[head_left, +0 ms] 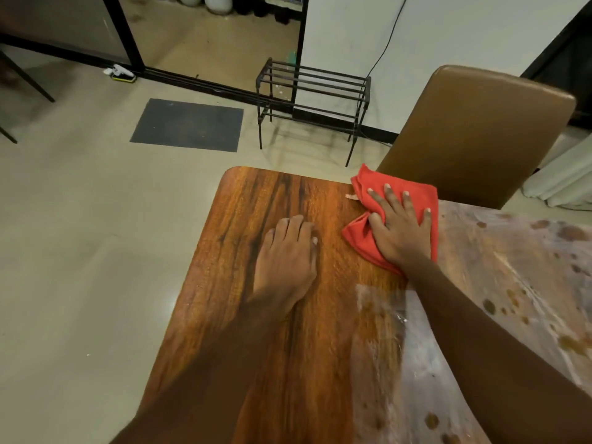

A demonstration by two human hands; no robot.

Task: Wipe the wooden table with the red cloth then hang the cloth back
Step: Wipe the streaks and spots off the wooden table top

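The table (282,331) fills the lower centre of the view, with its rounded far-left corner at 11 o'clock from the left hand (288,254). The left hand lies palm down on bare wood, fingers released, close together and nearly straight, holding nothing. The cloth (416,195), red and bunched into folds, lies on the table at its far edge, at 2 o'clock from the left hand and near it without touching. The right hand (400,230) presses flat on the cloth, fingers spread and straight, with no grasp around the fabric; the thumb rests against a fold at the cloth's left side. A cloudy film (512,283) with brown spots covers the table surface at 3 to 5 o'clock from the cloth; the wood to the left of it shows clear grain. A brown chair (474,129) stands beyond the far edge at 12 o'clock from the cloth, its back just behind the cloth. A black rack (312,88) stands on the floor against the wall at 11 o'clock from the cloth. A dark mat (187,125) lies on the floor at 9 o'clock from the rack.
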